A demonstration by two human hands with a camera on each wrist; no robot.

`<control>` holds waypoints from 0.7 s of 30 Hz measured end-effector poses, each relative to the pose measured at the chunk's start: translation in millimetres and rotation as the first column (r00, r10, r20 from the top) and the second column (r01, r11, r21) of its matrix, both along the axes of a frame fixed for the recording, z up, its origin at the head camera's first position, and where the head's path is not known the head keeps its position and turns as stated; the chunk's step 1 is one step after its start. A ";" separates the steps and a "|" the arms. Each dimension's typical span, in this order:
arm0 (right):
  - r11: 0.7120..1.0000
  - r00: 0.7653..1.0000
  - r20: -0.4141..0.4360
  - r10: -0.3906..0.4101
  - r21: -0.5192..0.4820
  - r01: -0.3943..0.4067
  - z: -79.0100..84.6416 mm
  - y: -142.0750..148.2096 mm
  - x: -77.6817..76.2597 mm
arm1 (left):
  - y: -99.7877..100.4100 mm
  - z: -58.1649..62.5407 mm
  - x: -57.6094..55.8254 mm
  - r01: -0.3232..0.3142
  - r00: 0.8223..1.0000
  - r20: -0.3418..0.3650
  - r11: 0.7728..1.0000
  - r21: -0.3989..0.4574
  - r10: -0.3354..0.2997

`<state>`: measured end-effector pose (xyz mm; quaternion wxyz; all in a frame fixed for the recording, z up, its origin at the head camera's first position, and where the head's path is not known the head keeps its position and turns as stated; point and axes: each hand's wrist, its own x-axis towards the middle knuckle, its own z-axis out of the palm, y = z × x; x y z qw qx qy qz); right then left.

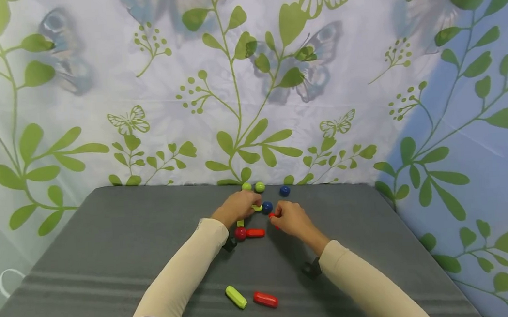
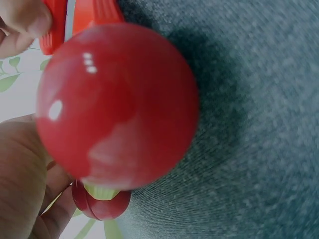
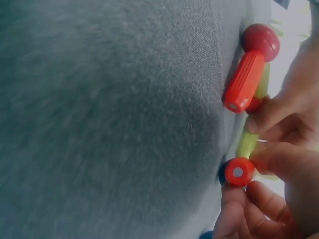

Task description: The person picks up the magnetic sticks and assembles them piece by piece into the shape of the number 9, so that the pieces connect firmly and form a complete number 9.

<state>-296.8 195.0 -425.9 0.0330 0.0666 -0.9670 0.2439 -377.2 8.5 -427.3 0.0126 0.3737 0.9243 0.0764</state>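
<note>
My left hand (image 1: 241,205) pinches a yellow-green magnetic stick (image 3: 246,144) near its far end, beside a small red ball (image 2: 102,206) that it hides in the head view. A blue ball (image 1: 267,206) sits at the stick's other end. My right hand (image 1: 293,218) grips a red magnetic stick (image 3: 238,172) against that blue ball; its silvery end disc faces the right wrist camera. Nearest the left wrist, a larger-looking red ball (image 2: 117,107) joins a second yellow-green stick (image 1: 240,223) and another red stick (image 1: 255,232) lying on the table.
Two lime balls (image 1: 259,187) and a loose blue ball (image 1: 284,191) lie at the back of the grey table (image 1: 111,245), near a patterned cloth (image 1: 162,86). Toward the front are a spare yellow-green stick (image 1: 236,297) and a spare red stick (image 1: 265,299).
</note>
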 end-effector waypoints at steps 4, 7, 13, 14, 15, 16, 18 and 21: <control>0.999 0.999 0.020 -0.043 -0.006 0.043 -5.9 -4.6 -7.0 | 0.6 -0.8 0.5 -0.016 1.000 0.010 1.000 -0.008 0.016; 0.997 0.997 0.035 -0.075 -0.006 0.075 -9.0 -7.3 -10.4 | 0.1 -1.8 0.7 -0.010 1.000 0.003 1.000 0.001 0.010; 0.993 0.992 0.055 -0.115 -0.019 0.117 -10.5 -9.1 -17.0 | 0.2 -3.4 0.6 0.008 1.000 -0.013 1.000 0.008 -0.008; 0.993 0.991 0.059 -0.118 -0.022 0.119 -10.8 -9.3 -18.0 | 0.4 -3.4 0.7 0.005 1.000 -0.010 1.000 0.008 -0.005; 0.993 0.991 0.063 -0.117 -0.026 0.119 -11.2 -9.6 -18.6 | 0.7 -3.4 0.7 0.003 1.000 -0.009 1.000 0.009 -0.003; 0.993 0.992 0.063 -0.114 -0.028 0.116 -11.6 -10.0 -19.1 | 0.8 -3.2 0.9 -0.001 1.000 -0.005 1.000 0.009 0.001; 0.993 0.992 0.065 -0.106 -0.036 0.108 -12.5 -11.1 -19.8 | 0.7 -3.2 0.8 -0.004 1.000 -0.007 1.000 0.013 0.004; 0.994 0.994 0.062 -0.095 -0.045 0.098 -13.4 -12.8 -20.6 | -0.7 -3.2 0.6 -0.006 1.000 -0.011 1.000 0.022 0.007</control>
